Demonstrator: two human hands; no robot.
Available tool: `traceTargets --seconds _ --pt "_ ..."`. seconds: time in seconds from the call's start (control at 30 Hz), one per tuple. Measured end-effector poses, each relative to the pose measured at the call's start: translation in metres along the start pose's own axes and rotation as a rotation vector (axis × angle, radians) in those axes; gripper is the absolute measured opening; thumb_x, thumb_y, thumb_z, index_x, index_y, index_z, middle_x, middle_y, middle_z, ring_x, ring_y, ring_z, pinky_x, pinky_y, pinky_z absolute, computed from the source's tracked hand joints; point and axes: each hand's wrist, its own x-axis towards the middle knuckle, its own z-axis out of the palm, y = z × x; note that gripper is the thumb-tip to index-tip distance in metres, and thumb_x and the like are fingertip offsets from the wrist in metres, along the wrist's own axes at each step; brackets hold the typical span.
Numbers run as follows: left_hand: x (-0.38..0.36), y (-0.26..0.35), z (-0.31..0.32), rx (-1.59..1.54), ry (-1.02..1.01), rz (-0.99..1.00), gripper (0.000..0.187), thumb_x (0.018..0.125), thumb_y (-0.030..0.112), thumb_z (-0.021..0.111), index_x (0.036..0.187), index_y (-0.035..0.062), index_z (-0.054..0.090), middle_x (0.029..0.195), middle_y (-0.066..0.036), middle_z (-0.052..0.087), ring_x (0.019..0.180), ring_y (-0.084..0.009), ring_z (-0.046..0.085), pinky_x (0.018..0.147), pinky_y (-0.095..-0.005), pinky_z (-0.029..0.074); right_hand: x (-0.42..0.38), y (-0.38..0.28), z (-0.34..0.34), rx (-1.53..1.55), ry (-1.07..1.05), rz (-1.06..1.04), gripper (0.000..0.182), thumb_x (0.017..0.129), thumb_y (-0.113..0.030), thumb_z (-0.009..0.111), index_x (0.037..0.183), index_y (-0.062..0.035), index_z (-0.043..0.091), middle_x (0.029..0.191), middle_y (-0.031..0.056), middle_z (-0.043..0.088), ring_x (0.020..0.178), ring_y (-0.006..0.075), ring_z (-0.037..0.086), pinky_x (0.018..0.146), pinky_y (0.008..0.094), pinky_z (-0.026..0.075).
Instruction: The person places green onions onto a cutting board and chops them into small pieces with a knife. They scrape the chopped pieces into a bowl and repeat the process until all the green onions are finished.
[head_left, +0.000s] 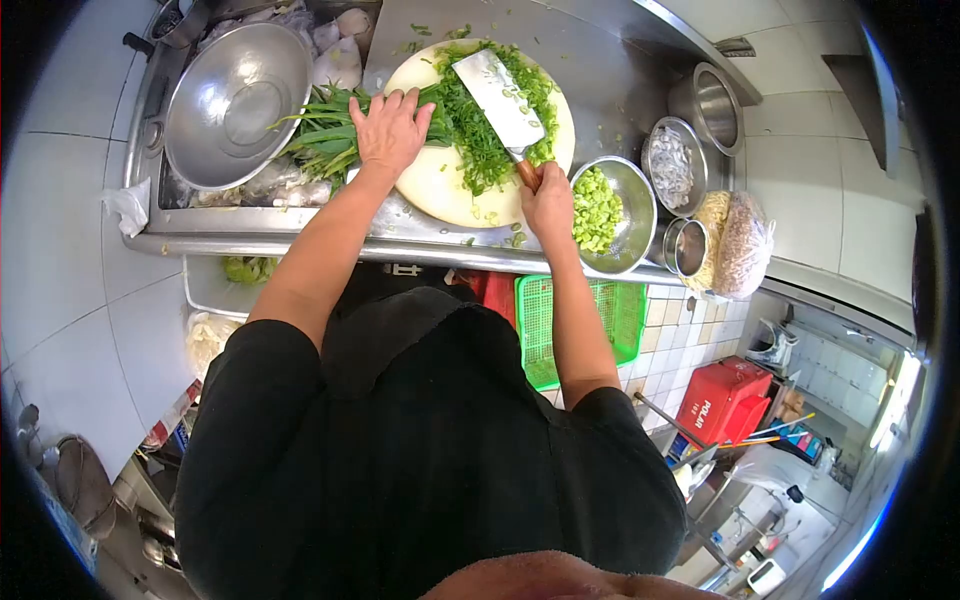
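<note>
My right hand (550,207) grips the wooden handle of a cleaver (500,98). Its broad blade, with green bits stuck to it, lies over chopped greens (480,140) on a round, pale cutting board (428,182). Flat on a bunch of long green leaves (328,130), which look like scallions, rests my left hand (392,130) with its fingers spread. The leaves reach from the board's left side toward a large metal bowl (240,105). Just right of my right hand stands a metal bowl (635,215) with light green chopped pieces (596,208).
Along the right counter edge stand a bowl of whitish strips (670,168), an upper metal bowl (712,108), a small metal pot (686,246) and bagged food (738,240). Below the counter sits a green basket (540,330); a red box (722,398) stands farther right.
</note>
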Motion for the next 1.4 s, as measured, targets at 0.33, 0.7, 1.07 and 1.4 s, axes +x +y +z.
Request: traceTargets --seconds 0.33,0.7,1.07,1.4 --pt "-0.002 0.010 -0.007 0.056 -0.031 -0.047 0.044 0.107 0.045 0.050 0.138 0.0196 0.068 0.112 -0.005 0.070 0.113 -0.0278 0.061 0.111 -0.0722 0.031 -0.010 -0.071 -0.024 0.607 -0.225 0.246 0.060 0.092 -0.024 0.071 0.145 -0.0018 0.052 0.105 0.0259 0.072 0.094 0.0296 0.071 0.088 0.0386 0.055" --pt "0.001 0.014 -0.009 0.068 -0.087 -0.080 0.043 0.105 0.045 0.051 0.134 0.0195 0.070 0.119 -0.007 0.067 0.118 -0.0297 0.059 0.112 -0.0758 0.027 0.012 -0.082 0.007 0.641 -0.462 0.250 0.058 0.103 -0.041 0.062 0.142 0.0009 0.059 0.086 0.0141 0.070 0.071 0.0228 0.070 0.069 0.0382 0.055" --pt "0.007 0.012 -0.008 0.063 -0.055 -0.085 0.042 0.103 0.046 0.055 0.131 0.0206 0.072 0.114 -0.007 0.067 0.116 -0.0292 0.059 0.112 -0.0739 0.029 -0.004 -0.088 0.014 0.496 -0.379 0.274 0.052 0.112 -0.041 0.043 0.132 0.0007 0.066 0.111 0.0320 0.072 0.109 0.0482 0.069 0.096 0.0515 0.052" --pt "0.004 0.011 -0.003 0.061 -0.052 -0.079 0.041 0.105 0.044 0.054 0.133 0.0198 0.071 0.115 -0.006 0.066 0.115 -0.0292 0.059 0.111 -0.0728 0.030 0.031 -0.111 -0.006 0.541 -0.391 0.300 0.051 0.110 -0.042 0.047 0.130 0.0000 0.068 0.106 0.0344 0.070 0.107 0.0502 0.068 0.095 0.0511 0.052"
